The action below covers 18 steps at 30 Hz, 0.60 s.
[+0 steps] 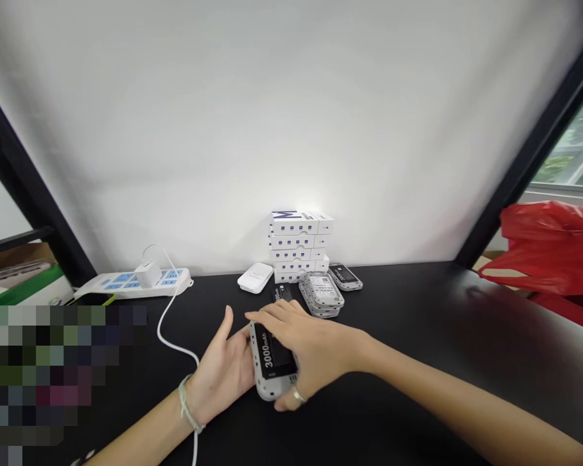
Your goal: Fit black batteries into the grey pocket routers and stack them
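A grey device (271,364) with a black battery marked 3000mAh in its open back sits between my two hands above the black table (418,336). My left hand (223,372) cradles it from the left with the palm up and fingers stretched. My right hand (304,349) lies over its right side, fingers curled around the edge and thumb underneath. A ring shows on the right thumb.
Behind my hands stand a stack of white boxes (298,246), a pile of grey devices (323,294), one open device (344,276), a white cover (255,277) and a black battery (282,292). A white power strip (131,282) with charger and cable lies left. A red bag (548,246) sits right.
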Each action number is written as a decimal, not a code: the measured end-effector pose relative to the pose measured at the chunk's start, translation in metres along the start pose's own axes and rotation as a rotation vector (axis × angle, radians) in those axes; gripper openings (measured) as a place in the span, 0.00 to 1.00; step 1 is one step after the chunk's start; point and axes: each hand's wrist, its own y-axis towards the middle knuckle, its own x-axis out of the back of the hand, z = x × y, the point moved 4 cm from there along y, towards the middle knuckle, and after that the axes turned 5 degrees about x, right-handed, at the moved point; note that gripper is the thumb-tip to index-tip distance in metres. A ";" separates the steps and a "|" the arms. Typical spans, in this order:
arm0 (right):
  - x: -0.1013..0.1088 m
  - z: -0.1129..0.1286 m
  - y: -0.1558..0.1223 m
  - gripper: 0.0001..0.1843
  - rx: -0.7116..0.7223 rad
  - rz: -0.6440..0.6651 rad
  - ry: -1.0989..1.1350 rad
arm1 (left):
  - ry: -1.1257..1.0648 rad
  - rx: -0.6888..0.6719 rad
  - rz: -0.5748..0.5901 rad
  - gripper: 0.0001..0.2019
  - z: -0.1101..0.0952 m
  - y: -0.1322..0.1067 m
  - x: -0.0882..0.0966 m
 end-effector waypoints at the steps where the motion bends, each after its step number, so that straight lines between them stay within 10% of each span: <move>1: 0.009 -0.001 -0.011 0.63 0.009 -0.007 0.050 | 0.019 0.012 0.020 0.32 0.000 0.001 -0.001; 8: 0.060 -0.049 -0.117 0.55 -0.294 0.071 0.193 | 0.155 0.048 0.026 0.36 0.001 0.002 -0.004; 12: 0.041 -0.106 -0.143 0.57 -0.580 0.010 -0.007 | 0.185 0.047 0.014 0.34 0.002 0.001 -0.005; 18: 0.011 -0.138 -0.144 0.47 -0.549 0.070 0.002 | 0.224 0.050 0.043 0.33 0.003 0.000 -0.006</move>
